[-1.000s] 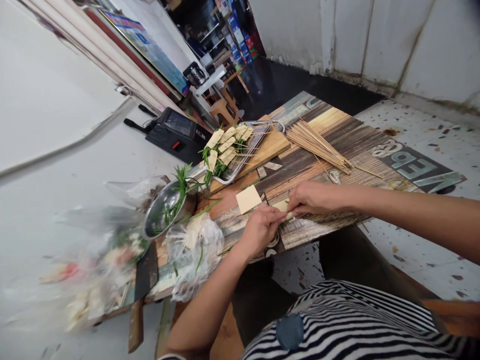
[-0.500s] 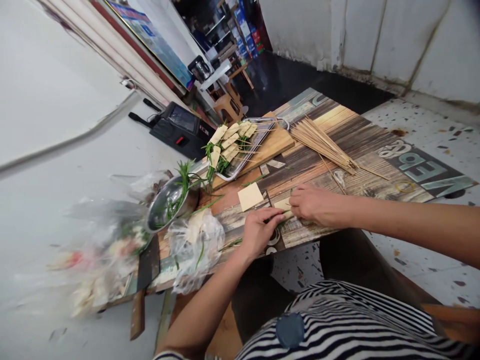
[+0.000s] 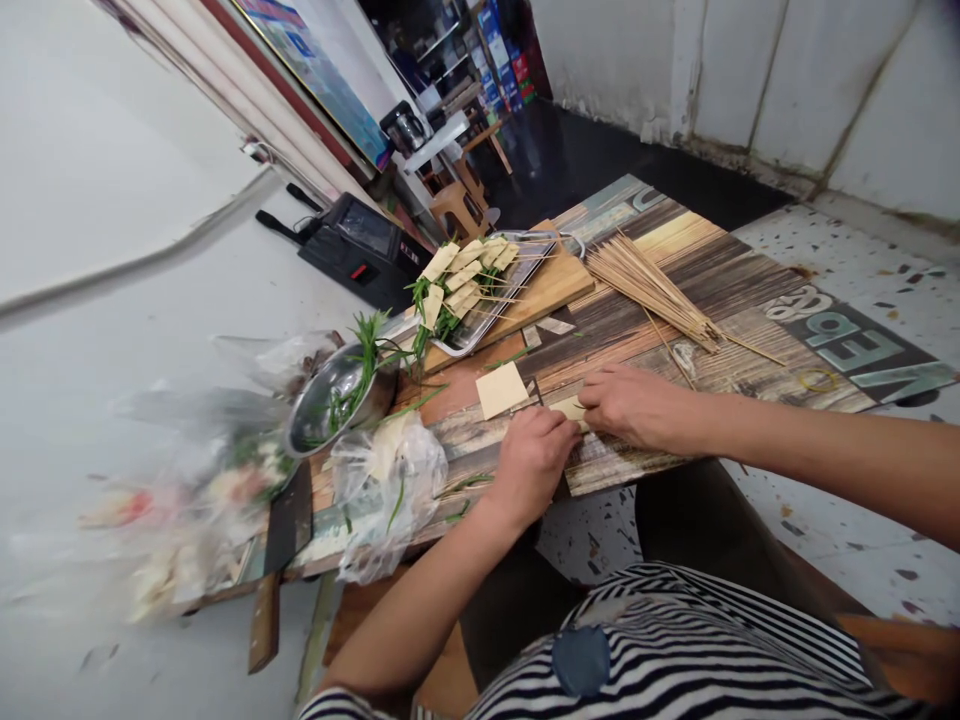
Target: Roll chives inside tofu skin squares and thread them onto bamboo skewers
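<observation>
My left hand and my right hand are close together near the table's front edge. Both have their fingers closed on a pale yellow tofu sheet, which is pressed against the tabletop and partly covered by the fingers. Any greens inside it are hidden. Just beyond my left hand lies a flat, square tofu sheet. Behind it, a metal tray carries several tofu rolls with green stalks inside, pierced by thin sticks. A fanned bundle of bamboo skewers rests past my right hand.
Left of my hands are a plastic bag with pale sheets and a metal bowl of greens. A cleaver has its handle jutting past the table edge. The tray sits on a wooden board. A black appliance stands behind.
My left hand's fingers have curled in and moved slightly right, against the tofu sheet beside my right hand. The green stalk seen at my fingertips is now covered.
</observation>
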Demonstrator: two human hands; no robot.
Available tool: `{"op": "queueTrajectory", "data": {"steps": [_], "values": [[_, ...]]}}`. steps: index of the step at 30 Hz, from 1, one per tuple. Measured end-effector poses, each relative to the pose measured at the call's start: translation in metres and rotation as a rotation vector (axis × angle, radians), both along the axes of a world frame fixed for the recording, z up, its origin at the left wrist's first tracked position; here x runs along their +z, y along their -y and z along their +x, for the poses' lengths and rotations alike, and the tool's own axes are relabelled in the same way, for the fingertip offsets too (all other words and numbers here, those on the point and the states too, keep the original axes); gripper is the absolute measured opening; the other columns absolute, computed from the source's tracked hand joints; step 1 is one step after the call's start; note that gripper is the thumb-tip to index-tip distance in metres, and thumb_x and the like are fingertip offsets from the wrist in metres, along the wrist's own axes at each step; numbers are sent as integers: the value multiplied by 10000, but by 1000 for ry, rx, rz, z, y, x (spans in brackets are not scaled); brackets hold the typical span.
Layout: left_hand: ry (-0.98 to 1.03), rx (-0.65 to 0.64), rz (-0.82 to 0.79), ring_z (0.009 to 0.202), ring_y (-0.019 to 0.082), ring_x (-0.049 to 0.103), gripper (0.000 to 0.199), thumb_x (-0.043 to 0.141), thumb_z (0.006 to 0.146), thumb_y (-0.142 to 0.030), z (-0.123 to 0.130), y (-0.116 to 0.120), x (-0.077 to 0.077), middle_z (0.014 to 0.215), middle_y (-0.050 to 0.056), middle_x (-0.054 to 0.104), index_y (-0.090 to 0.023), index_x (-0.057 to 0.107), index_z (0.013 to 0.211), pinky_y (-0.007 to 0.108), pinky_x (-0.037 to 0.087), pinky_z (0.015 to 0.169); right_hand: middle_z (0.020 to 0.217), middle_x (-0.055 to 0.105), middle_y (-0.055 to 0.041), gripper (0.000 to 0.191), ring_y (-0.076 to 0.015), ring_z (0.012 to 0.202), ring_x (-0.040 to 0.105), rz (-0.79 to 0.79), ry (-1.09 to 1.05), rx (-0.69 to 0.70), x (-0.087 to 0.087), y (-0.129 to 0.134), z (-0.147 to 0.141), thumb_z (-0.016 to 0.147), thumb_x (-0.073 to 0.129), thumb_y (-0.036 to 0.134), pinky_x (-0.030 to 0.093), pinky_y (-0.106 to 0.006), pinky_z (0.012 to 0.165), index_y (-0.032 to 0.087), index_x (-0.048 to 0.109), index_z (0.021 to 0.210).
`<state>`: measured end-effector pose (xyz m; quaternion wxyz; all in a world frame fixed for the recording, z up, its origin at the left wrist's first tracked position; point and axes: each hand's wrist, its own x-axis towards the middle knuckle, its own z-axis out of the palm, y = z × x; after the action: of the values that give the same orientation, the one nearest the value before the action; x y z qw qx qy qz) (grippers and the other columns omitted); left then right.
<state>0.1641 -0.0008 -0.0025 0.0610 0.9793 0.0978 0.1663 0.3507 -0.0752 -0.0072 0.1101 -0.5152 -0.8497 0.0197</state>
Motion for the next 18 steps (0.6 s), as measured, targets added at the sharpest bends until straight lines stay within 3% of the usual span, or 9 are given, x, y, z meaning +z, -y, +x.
{"op": "queueTrajectory", "data": {"steps": [4,8,13,18], "values": [[38,-40,-104,745,143,576,252,470,940,-234,3,-7,-8,766,56,660,-167,670,803,266,448,692,793,555,-69,282,-183,793,412,-1,-35,-65,-3,4,0,903,506,291,207,-340,646,145,631,697],[1,-19,-156,714,135,566,263,468,940,-235,4,-9,-4,767,48,668,-168,674,791,260,428,668,835,562,-78,252,-176,791,418,67,-23,-78,-9,13,1,942,433,230,247,-320,679,124,632,828],[-89,44,-79,744,151,547,236,491,930,-246,6,-6,4,786,33,671,-188,675,793,312,366,703,838,564,-81,204,-179,791,427,158,19,20,-14,19,6,940,420,175,276,-305,674,120,615,922],[-36,154,43,833,181,521,175,539,908,-273,1,2,0,832,43,648,-215,685,830,341,309,724,841,581,-94,195,-174,769,446,-10,8,10,-3,12,6,900,447,151,275,-303,652,116,636,873]]}}
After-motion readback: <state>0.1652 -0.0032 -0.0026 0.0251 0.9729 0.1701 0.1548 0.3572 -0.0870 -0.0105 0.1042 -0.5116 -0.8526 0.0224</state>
